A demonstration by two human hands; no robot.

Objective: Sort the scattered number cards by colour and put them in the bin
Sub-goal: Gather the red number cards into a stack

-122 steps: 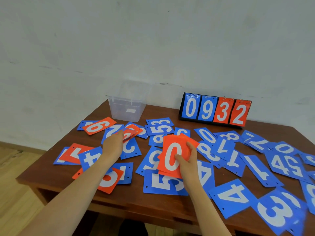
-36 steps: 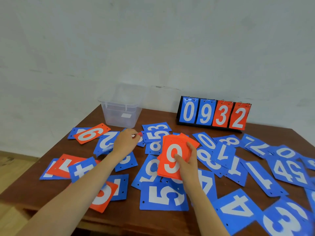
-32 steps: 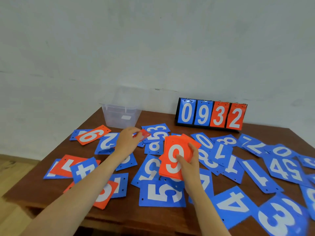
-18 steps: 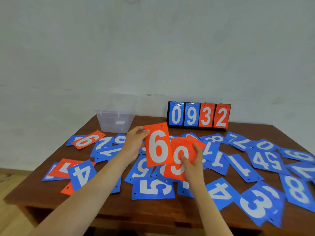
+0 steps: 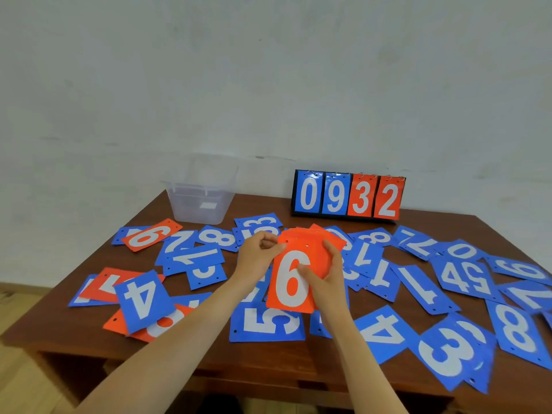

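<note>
Gripping stack (image 5: 291,282) of thin, glossy red rectangular cards with right hand (image 5: 328,279), fingers curling round right edge, thumb pressing on white 6. Pinching upper left corner with left hand (image 5: 257,258). Holding stack above centre of wooden table (image 5: 268,369), long axis upright, punched edge pointing toward far side. Standing far left, well apart: clear, box-shaped plastic bin (image 5: 200,204). Lying scattered flat around: blue cards (image 5: 430,289).

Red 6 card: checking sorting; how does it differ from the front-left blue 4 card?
The left hand and right hand hold the red 6 card; the blue 4 card lies on the table. The red 6 card tops a red stack; the blue 4 card covers red cards. Both show white digits.
</note>
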